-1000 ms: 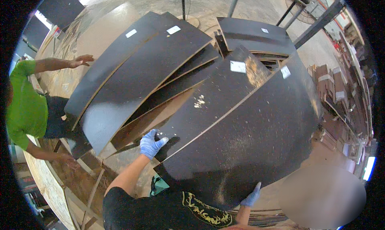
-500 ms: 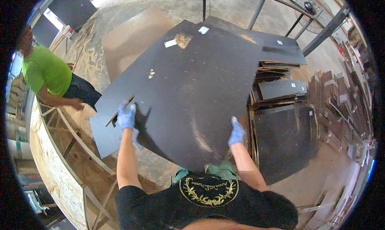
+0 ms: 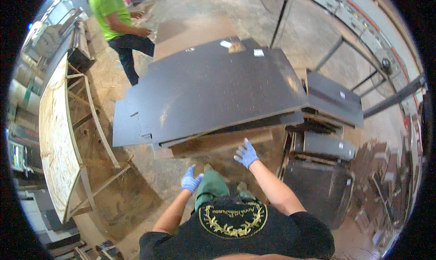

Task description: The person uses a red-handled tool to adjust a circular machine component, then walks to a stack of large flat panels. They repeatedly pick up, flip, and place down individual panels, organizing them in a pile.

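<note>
The left hand [image 3: 191, 180] and right hand [image 3: 246, 154] wear light blue gloves [image 3: 248, 157], near green trousers [image 3: 213, 187] and a black shirt [image 3: 181, 242] with a gold wreath print [image 3: 234, 233]. Beyond both hands, a blackish panel [image 3: 213, 90] shows pale tan scuffs [image 3: 162, 120] and white labels [image 3: 258, 52]. Left of the left hand, a cream board [image 3: 54, 133] is streaked brown, and a person farther off wears a lime-green top [image 3: 108, 12].

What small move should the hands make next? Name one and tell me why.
Probably bring the left hand and right hand up to the near edge of the top dark panel and nudge it straighter: both hands are open and hold nothing, and the panel lies skewed, with a lower dark panel showing at an angle past its near edge.
</note>
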The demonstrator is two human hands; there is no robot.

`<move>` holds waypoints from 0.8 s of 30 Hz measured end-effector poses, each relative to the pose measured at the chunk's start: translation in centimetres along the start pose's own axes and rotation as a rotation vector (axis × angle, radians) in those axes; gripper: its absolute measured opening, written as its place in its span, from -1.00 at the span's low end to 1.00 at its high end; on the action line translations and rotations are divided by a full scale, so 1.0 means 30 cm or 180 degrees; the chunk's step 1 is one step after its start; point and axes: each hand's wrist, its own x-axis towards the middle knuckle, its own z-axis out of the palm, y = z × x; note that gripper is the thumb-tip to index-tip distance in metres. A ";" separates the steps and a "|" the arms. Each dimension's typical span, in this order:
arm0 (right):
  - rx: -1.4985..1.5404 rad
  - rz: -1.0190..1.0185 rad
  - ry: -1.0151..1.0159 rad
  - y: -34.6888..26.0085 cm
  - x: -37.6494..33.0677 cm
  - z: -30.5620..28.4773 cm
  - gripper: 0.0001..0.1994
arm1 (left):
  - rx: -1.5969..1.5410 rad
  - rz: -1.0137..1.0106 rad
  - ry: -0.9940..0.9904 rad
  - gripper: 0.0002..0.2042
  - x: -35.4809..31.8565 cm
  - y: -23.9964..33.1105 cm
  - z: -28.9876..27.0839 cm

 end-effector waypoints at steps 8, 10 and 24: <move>0.0911 0.0264 -0.0005 -0.062 0.292 0.169 -0.69 | -0.5539 -0.2590 0.0512 -0.18 0.503 0.032 0.255; -0.0125 0.0057 -0.0735 -0.035 0.429 -0.013 -0.68 | -0.5815 -0.2482 0.1188 -0.33 0.565 0.105 0.306; 0.1067 -0.0441 0.0074 0.062 0.549 -0.022 -0.59 | -0.5516 -0.1380 0.1051 -0.62 0.472 -0.119 0.426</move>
